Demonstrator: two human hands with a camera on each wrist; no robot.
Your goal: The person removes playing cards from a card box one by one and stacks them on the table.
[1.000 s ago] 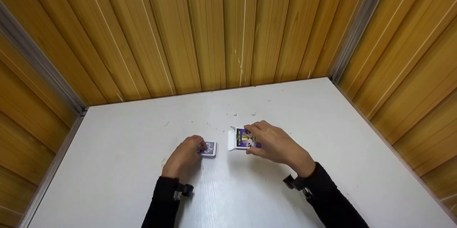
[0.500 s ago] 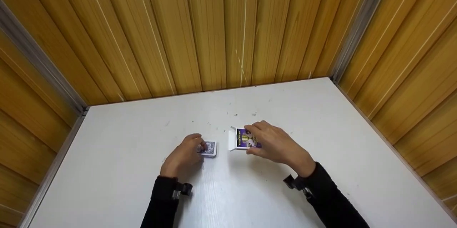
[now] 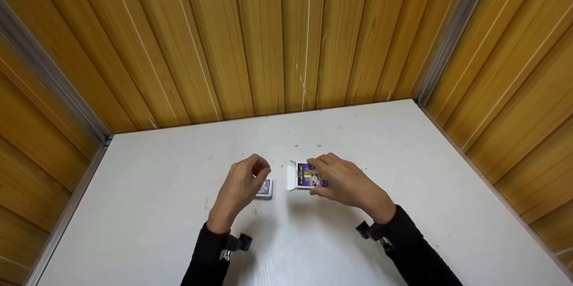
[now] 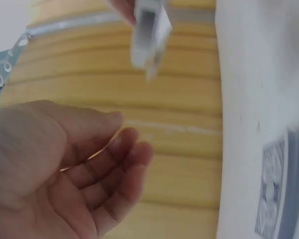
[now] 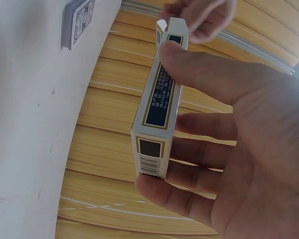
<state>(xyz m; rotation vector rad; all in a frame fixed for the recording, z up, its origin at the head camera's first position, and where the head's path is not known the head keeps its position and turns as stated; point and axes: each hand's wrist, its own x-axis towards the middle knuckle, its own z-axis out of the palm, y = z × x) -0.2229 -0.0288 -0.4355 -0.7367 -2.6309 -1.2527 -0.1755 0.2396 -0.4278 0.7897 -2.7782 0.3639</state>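
Note:
A deck of playing cards (image 3: pixel 265 189), blue-patterned back up, lies squared on the white table. Just above it and to its left is my left hand (image 3: pixel 240 184), partly covering the deck in the head view. Its fingers (image 4: pixel 122 164) are loosely curled toward the thumb, and the left wrist view shows nothing between them. To the right, my right hand (image 3: pixel 347 181) grips a card box (image 3: pixel 306 175) with a purple front, thumb on one narrow side and fingers on the other. The box is raised off the table. Its white end flap (image 3: pixel 292 177) stands open, facing the deck.
The white table (image 3: pixel 156 196) carries small marks and specks. Yellow wood-look panels (image 3: pixel 268 40) wall the back and both sides, with grey metal strips in the corners. A black camera mount (image 3: pixel 235 243) sits at the left wrist, another (image 3: pixel 374 232) at the right.
My left hand has let go of the deck and risen off it. The deck stays in place on the table. The right hand and the box have hardly moved.

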